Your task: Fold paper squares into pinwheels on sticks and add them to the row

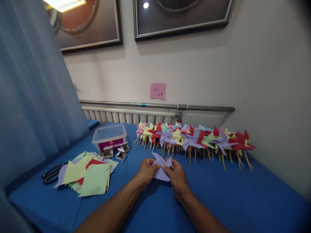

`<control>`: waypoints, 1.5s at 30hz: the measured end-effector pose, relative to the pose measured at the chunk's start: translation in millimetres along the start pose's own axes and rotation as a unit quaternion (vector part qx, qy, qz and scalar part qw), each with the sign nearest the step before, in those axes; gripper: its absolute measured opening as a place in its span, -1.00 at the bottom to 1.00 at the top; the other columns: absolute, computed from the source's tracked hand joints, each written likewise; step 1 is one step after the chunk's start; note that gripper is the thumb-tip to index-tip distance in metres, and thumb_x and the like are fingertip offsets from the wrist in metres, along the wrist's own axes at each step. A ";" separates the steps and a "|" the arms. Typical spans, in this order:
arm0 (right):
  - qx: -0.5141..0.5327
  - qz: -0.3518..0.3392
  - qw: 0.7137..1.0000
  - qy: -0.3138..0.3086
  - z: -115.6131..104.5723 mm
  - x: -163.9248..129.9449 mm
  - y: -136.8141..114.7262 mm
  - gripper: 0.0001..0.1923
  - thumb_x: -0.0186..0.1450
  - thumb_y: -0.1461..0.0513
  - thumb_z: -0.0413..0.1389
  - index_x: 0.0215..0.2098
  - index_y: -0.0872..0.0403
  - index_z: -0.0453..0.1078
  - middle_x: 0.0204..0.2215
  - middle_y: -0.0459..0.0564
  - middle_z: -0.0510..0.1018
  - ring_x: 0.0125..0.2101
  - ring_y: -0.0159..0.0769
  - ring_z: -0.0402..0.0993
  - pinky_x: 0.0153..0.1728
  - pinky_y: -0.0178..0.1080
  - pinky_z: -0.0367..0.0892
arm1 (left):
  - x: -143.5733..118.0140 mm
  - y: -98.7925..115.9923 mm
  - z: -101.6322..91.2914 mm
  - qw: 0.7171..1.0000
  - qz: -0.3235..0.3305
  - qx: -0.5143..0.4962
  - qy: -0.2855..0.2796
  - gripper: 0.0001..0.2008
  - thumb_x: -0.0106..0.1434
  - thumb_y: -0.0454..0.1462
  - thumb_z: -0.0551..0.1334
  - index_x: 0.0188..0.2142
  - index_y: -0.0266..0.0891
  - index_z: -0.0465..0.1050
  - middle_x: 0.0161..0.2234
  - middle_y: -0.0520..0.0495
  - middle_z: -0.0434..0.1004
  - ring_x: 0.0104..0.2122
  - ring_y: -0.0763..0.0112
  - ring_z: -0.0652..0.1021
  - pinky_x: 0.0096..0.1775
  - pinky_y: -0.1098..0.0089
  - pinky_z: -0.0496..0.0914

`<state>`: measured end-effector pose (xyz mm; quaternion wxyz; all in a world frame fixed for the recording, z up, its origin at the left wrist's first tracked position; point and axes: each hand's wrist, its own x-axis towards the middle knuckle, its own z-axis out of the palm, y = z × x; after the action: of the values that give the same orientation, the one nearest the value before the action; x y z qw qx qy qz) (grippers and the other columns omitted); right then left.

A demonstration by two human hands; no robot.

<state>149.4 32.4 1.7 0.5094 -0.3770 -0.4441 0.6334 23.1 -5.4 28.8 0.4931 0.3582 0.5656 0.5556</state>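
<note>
Between my hands is a purple paper pinwheel (pixel 161 174), partly folded, with its points bent in toward the middle. My left hand (pixel 147 171) pinches its left side, the thumb lying near the centre. From the right, my right hand (pixel 178 176) grips the paper with its thumb close to the centre too. No stick shows on this piece. Just beyond my hands, many finished paper pinwheels (pixel 191 139) in purple, red, yellow, green and pink lie in a long row on wooden sticks.
Left on the blue table (pixel 116 200) lies a pile of coloured paper squares (pixel 96 178) beside black-handled scissors (pixel 52 173). Behind it stand a clear plastic box (pixel 109 133) and small open cartons (pixel 121 154). A blue curtain (pixel 36 81) hangs at left; a radiator (pixel 126 116) runs along the wall.
</note>
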 end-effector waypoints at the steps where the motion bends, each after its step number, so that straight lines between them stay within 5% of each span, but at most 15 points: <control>1: -0.002 0.002 1.000 0.000 -0.2 0.2 -0.1 -0.53 -0.08 0.12 0.45 -0.24 0.01 0.44 -0.51 -0.16 0.61 -0.52 -0.24 0.51 -0.44 -0.24 0.37 | 0.2 -0.4 -0.2 1.000 0.000 0.000 -0.001 -0.88 0.02 -0.29 0.35 -0.51 -0.28 0.44 -0.63 0.06 0.42 -0.62 0.49 0.34 -0.50 0.45 0.15; 11: -0.025 -0.016 1.000 -0.006 -2.1 3.0 8.6 -0.53 0.05 -0.08 0.37 -0.24 0.02 0.44 -0.53 -0.14 0.59 -0.54 -0.24 0.48 -0.48 -0.25 0.33 | 6.7 -10.9 -3.2 1.000 0.008 0.000 -0.008 -0.85 0.04 -0.26 0.37 -0.46 -0.29 0.45 -0.59 0.05 0.44 -0.61 0.48 0.35 -0.48 0.43 0.18; 38: 0.019 -0.010 1.000 -0.019 2.2 -3.5 -1.3 -0.43 -0.07 -0.02 0.49 -0.22 0.00 0.43 -0.48 -0.12 0.66 -0.50 -0.19 0.57 -0.42 -0.21 0.41 | -6.6 10.4 2.6 1.000 -0.013 -0.003 0.010 -0.90 0.09 -0.39 0.28 -0.52 -0.27 0.40 -0.65 0.10 0.37 -0.64 0.52 0.31 -0.51 0.46 0.14; 45: 0.003 -0.030 1.000 -0.010 -5.0 1.5 6.2 -0.51 0.12 -0.16 0.33 -0.18 -0.01 0.48 -0.55 -0.17 0.59 -0.58 -0.30 0.43 -0.52 -0.28 0.28 | -2.5 6.3 0.0 0.999 -0.005 0.012 0.044 -0.93 0.07 -0.36 0.30 -0.50 -0.28 0.43 -0.64 0.08 0.40 -0.63 0.51 0.32 -0.52 0.46 0.14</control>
<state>151.8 34.2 -5.9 0.5248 -0.3560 -0.4582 0.6228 22.9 -7.0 35.4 0.4665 0.3367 0.5952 0.5610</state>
